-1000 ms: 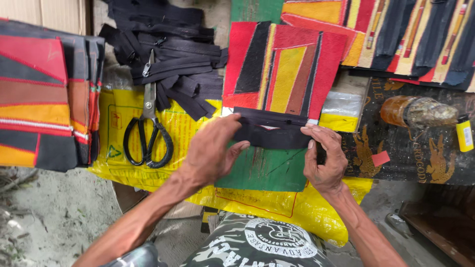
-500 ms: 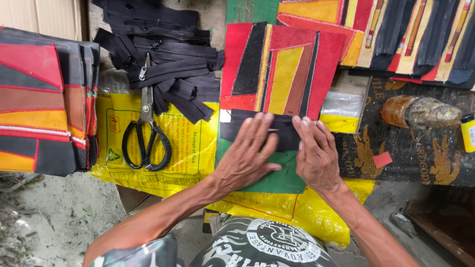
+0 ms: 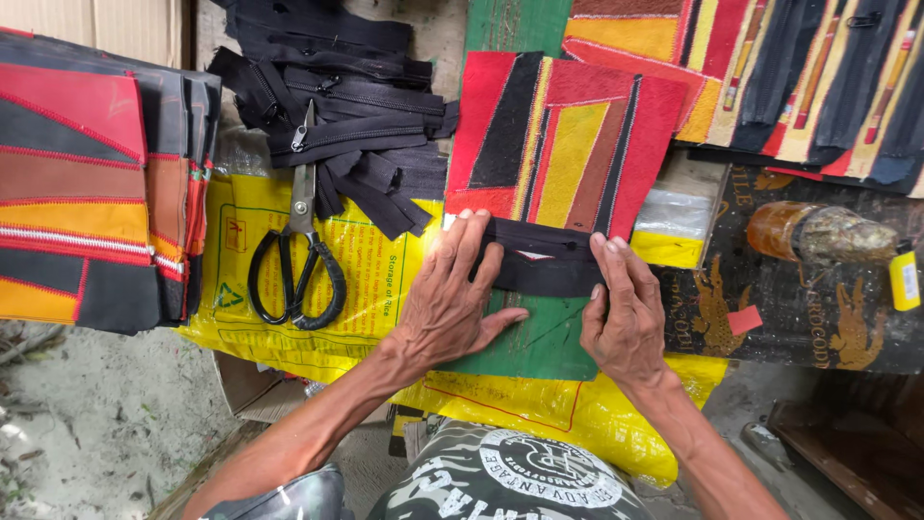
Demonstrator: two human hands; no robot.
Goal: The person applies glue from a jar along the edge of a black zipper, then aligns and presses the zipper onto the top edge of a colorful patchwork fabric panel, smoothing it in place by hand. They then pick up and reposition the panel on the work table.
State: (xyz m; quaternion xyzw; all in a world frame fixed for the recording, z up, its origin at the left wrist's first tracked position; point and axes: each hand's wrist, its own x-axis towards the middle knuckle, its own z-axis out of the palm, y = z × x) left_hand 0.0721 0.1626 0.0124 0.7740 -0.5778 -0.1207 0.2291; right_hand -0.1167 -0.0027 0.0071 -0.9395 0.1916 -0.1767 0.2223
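Note:
My left hand (image 3: 450, 303) lies flat with fingers spread, pressing the left end of a black zipper strip (image 3: 544, 262). My right hand (image 3: 624, 313) lies flat too, its fingertips on the strip's right end. The strip runs across the lower edge of a patchwork panel (image 3: 568, 144) of red, black, yellow and brown pieces. Under both hands is a green board (image 3: 539, 342) on a yellow plastic sack (image 3: 380, 274). Neither hand grips anything.
Black-handled scissors (image 3: 296, 260) rest on the sack left of my left hand. A heap of black zippers (image 3: 337, 106) lies behind them. Stacked patchwork panels (image 3: 91, 193) fill the left side, more panels (image 3: 770, 67) the far right. A glue jar (image 3: 818, 231) lies at right.
My hands went from pinching the zipper strip's ends to lying flat on it. The strip now sits pressed along the panel's lower edge.

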